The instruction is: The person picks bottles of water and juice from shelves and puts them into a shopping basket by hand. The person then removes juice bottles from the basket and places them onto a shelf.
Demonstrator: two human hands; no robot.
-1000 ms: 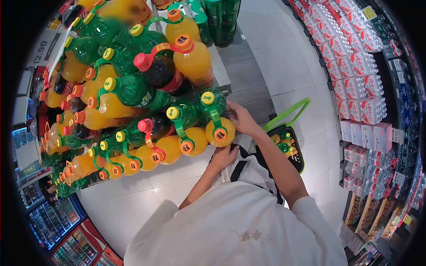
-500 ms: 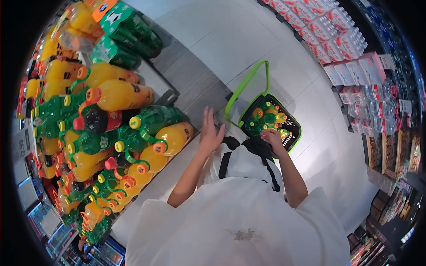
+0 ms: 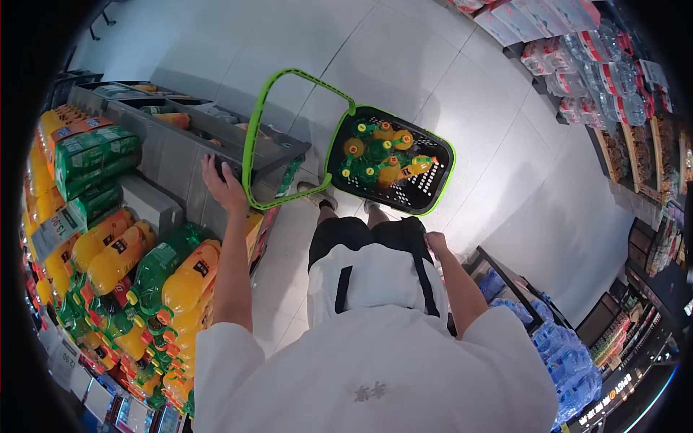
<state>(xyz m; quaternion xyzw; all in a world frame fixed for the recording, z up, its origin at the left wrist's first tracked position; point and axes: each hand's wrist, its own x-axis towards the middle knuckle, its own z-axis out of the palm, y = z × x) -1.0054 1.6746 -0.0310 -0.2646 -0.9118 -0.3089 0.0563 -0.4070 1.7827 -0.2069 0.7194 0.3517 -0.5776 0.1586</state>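
Observation:
My left hand (image 3: 222,186) reaches out to the left with its fingers apart, at the edge of a grey display bin (image 3: 164,137). It holds nothing. On the floor ahead stands a black shopping basket (image 3: 440,189) with a green rim. Its green handle (image 3: 253,137) leans left, close beside my left hand. Inside the basket lie several small bottles of orange drink (image 3: 416,167) and green bottles (image 3: 377,150) with yellow and orange caps. My right hand (image 3: 435,244) hangs by my black shorts, fingers curled in, with nothing showing in it.
Large orange soda bottles (image 3: 191,278) and green bottles (image 3: 162,263) are stacked on the left, below green shrink-wrapped packs (image 3: 97,160). Water bottle packs (image 3: 610,79) line the right shelf. Blue-wrapped water packs (image 3: 567,357) stand behind on the right. Tiled floor (image 3: 498,155) surrounds the basket.
My view has turned, so the basket now appears further left and larger. My left hand has reached out to the grey bin's edge. My right hand has dropped from before the basket to my side.

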